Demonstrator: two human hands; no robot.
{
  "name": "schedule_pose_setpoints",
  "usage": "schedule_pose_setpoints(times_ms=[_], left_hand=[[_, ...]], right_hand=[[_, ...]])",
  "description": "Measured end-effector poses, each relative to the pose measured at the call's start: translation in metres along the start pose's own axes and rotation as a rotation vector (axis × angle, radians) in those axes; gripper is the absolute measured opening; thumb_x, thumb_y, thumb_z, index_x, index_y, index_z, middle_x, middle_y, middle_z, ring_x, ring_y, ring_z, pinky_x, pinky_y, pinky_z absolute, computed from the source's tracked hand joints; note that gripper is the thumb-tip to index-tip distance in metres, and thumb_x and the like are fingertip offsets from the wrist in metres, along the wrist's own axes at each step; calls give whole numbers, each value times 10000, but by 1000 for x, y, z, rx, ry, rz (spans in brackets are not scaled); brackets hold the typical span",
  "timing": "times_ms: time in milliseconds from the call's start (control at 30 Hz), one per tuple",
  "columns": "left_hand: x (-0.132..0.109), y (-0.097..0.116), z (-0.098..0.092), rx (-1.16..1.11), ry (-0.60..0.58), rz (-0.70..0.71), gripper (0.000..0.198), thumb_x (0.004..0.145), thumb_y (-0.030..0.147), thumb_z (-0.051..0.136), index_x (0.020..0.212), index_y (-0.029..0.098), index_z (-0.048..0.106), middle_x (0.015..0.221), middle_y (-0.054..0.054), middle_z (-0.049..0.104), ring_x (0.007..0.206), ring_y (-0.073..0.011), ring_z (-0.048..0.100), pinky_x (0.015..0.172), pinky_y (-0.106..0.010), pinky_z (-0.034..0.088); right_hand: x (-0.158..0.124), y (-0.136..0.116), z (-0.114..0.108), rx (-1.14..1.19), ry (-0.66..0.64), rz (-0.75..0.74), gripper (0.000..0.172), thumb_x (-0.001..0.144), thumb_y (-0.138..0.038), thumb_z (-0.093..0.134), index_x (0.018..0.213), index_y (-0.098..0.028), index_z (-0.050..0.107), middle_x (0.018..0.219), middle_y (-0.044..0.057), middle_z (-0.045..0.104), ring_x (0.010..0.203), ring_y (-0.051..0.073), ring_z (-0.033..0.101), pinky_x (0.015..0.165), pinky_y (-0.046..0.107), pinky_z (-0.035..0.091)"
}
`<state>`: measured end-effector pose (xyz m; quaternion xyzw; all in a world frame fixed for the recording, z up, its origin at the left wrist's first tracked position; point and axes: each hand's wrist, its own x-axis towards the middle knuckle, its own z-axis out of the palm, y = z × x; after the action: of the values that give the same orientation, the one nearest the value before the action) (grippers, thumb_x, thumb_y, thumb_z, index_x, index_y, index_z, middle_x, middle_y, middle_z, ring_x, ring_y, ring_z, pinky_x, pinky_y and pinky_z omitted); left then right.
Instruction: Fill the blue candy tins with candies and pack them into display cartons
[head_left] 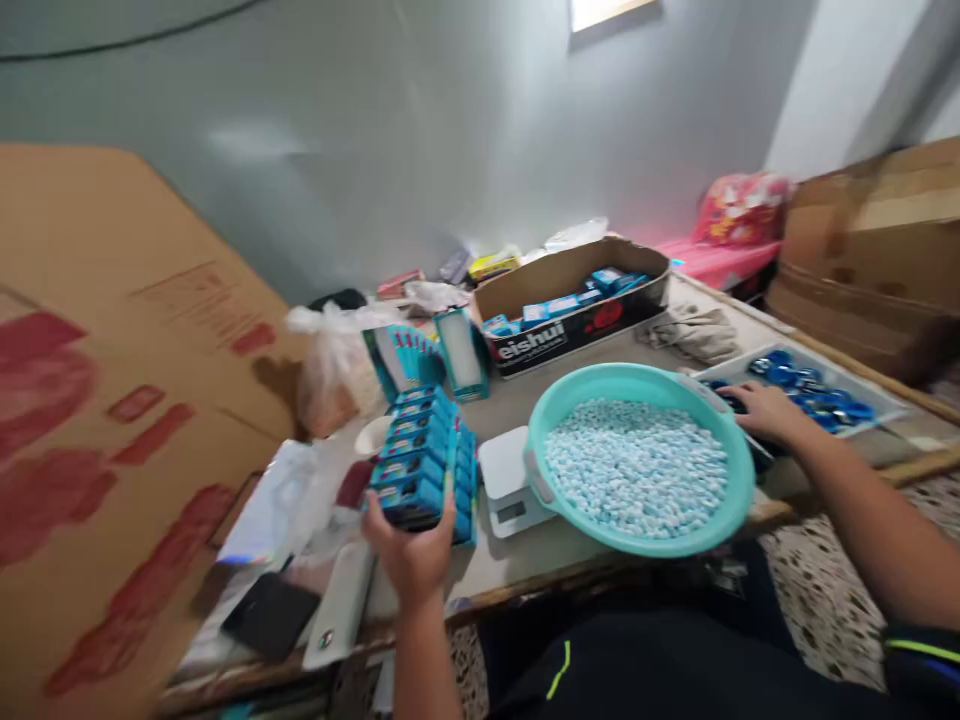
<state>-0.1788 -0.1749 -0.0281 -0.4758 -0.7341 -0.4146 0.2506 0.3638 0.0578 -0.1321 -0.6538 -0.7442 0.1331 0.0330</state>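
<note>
My left hand (pixel 412 550) is closed around the near end of a stack of small blue boxes (pixel 424 455) lined up in a row on the table. My right hand (pixel 765 412) reaches past a teal basin (pixel 559 400) into a white tray (pixel 885 395) that holds shiny blue wrapped pieces; its fingers rest curled on the dark items there, and what they hold is hidden. The basin is full of small pale blue-white pellets (pixel 637 465). It sits partly on a white scale (pixel 506 480).
A large cardboard sheet (pixel 112 400) stands at the left. An open carton (pixel 574 300) with blue boxes lies at the back, a grey cloth (pixel 694 335) beside it. A plastic bag (pixel 334 370), a black phone (pixel 270 615) and brown cartons (pixel 870 260) surround the work area.
</note>
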Motion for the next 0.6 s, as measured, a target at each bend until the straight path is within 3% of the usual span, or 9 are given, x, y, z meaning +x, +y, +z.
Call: schedule_pose_setpoints(times_ms=[100,200,333,433,500,600], left_hand=[[-13,-3,0,56,66,-1,1153,698,541,850,1602,196,223,1433,-217,470,1368,-419,510,1162,-659,486],[-16,-1,0,31,60,5,1181,715,525,847,1625,257,144,1458,-208,445,1395,-425,480,1165,-672,477],[-15,-3,-6,85,30,25,1211,699,581,847,1620,194,161,1475,-238,437,1419,-443,444,1175,-696,438],[-13,-7,-22,156,160,73,1185,669,627,848,1570,142,252,1425,-241,487,1360,-415,481,1185,-695,393],[-11,-9,-38,121,264,86,1072,717,592,814,1530,130,289,1389,-227,505,1321,-362,502,1168,-635,423],[-5,-5,-64,0,371,92,667,844,455,698,1363,136,424,1218,-144,574,1124,-229,585,1057,-472,511]], right_hand=[[16,19,21,51,22,-23,386,975,-347,559,1292,-223,741,1301,285,610,1136,318,628,974,404,440],[18,27,27,106,27,-51,338,994,-369,477,1117,-288,782,1221,265,650,1103,299,635,953,410,442],[14,31,26,145,81,-68,411,993,-410,396,985,-272,784,1149,279,647,1025,306,630,927,423,445],[11,29,24,181,151,-71,469,978,-440,367,886,-261,789,1124,295,638,1002,309,623,926,430,436],[3,25,19,200,174,-29,508,975,-460,344,833,-276,795,1123,298,642,1038,307,625,924,430,430],[-21,9,-2,171,135,54,576,1015,-477,280,829,-329,805,1195,272,656,1112,276,637,926,420,434]])
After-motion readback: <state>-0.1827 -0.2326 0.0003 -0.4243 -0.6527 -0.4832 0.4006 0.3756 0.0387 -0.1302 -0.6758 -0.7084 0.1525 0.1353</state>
